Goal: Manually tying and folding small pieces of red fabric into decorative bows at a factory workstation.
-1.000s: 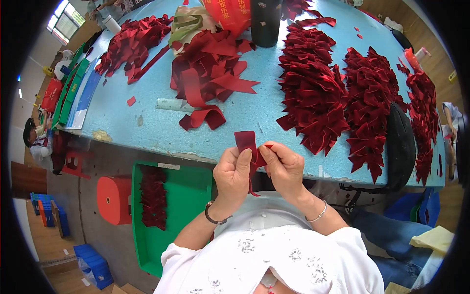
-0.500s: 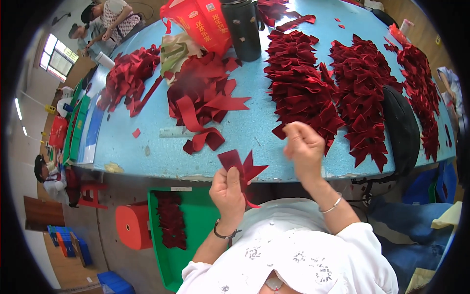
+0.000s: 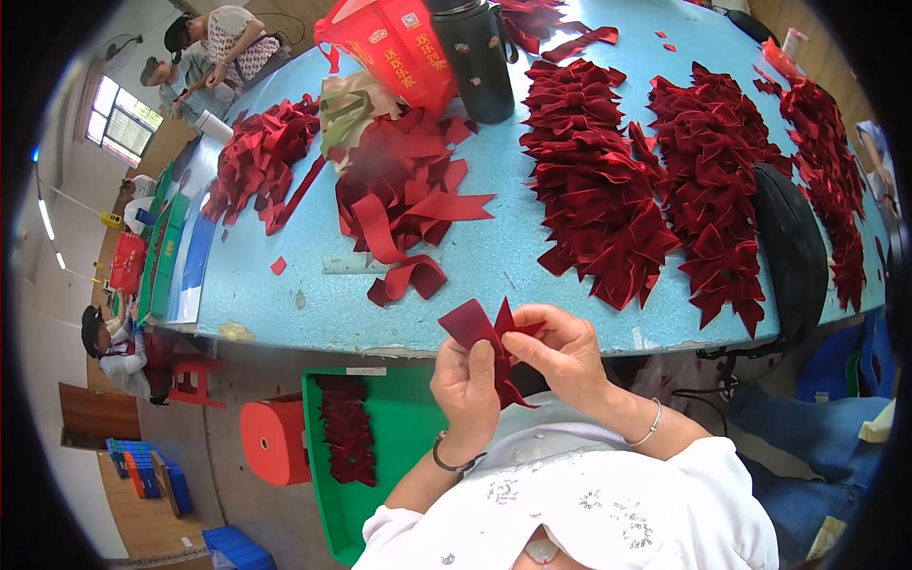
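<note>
Two hands work one dark red velvet ribbon piece (image 3: 494,334) just in front of the near edge of a blue table (image 3: 285,294): the left hand (image 3: 465,385) pinches its lower part under the thumb, the right hand (image 3: 560,350) grips its upper right tip. The piece is folded, with pointed notched ends fanning outward. Below sits one green crate (image 3: 399,427) holding a strip of red pieces, beside one orange stool (image 3: 275,439). On the table lie three long heaps of finished bows (image 3: 594,180), one tangle of loose ribbon (image 3: 404,195) and, farther, one dark flask (image 3: 475,57) and one red bag (image 3: 389,43); perhaps three people sit beyond
</note>
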Action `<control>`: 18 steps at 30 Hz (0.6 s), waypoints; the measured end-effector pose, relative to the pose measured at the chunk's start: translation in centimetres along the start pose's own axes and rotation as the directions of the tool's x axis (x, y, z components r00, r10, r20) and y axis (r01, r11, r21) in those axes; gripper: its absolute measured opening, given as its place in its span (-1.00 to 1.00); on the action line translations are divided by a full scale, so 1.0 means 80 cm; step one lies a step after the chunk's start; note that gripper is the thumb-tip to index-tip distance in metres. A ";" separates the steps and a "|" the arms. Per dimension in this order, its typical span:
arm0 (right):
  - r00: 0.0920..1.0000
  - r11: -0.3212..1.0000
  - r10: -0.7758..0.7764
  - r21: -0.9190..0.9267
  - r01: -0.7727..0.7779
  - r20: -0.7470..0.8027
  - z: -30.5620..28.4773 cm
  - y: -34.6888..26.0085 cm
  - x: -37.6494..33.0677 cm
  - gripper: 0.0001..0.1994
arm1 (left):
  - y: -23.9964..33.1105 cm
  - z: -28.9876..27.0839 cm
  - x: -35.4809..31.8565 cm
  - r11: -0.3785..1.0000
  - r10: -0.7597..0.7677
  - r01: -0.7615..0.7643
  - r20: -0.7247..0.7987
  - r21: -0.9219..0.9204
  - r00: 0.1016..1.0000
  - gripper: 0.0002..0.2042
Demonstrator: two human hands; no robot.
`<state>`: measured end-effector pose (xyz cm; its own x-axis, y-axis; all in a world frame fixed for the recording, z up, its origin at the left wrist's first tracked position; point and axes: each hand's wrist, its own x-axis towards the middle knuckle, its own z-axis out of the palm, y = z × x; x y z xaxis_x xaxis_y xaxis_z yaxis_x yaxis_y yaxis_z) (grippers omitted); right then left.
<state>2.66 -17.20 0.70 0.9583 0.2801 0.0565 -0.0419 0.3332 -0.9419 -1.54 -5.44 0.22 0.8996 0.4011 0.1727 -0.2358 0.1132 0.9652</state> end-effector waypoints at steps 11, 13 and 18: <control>0.997 0.997 0.023 0.078 -0.017 -0.076 -0.008 0.008 0.004 -0.90 | 0.002 -0.013 0.013 0.946 -0.282 0.311 0.245 -0.087 0.928 -0.76; 0.996 0.999 0.021 0.048 -0.018 -0.082 -0.009 0.010 0.003 -0.89 | 0.001 -0.014 0.013 0.943 -0.281 0.313 0.240 -0.109 0.929 -0.78; 0.996 0.987 0.082 0.145 -0.075 -0.042 -0.004 0.006 0.008 -0.86 | 0.007 -0.013 0.013 0.939 -0.281 0.316 0.227 -0.136 0.933 -0.79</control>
<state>3.34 -17.10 0.16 0.9626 0.2685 -0.0353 -0.1546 0.4381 -0.8855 -1.07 -4.02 0.72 0.9885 0.1361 -0.0654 0.0128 0.3564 0.9343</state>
